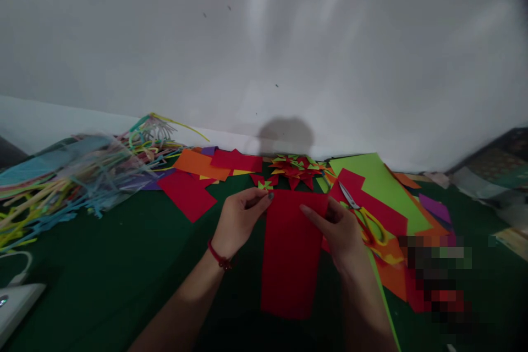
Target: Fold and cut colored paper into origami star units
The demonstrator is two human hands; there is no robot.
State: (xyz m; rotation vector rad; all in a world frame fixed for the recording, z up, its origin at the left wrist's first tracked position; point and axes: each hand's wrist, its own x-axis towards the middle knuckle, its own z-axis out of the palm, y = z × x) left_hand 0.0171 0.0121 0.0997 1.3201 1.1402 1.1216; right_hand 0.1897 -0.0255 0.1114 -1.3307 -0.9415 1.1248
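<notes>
A long rectangular sheet of red paper (292, 264) hangs upright between my hands above the green table. My left hand (244, 214) pinches its upper left corner between thumb and fingers. At the upper right edge, my right hand (336, 225) grips the sheet, thumb on the near side and fingers behind. Just beyond the sheet lies a pile of red and green folded paper stars (295, 168). Yellow-handled scissors (369, 223) rest on paper to the right of my right hand, blades pointing away.
Fuzzy coloured craft stems (144, 148) and plastic bags heap up at the left. Red paper (187, 195) and orange paper (202, 164) lie at the back. A large green sheet (388, 192) is at the right. A white device (18, 311) sits front left. A wall (206, 66) stands behind.
</notes>
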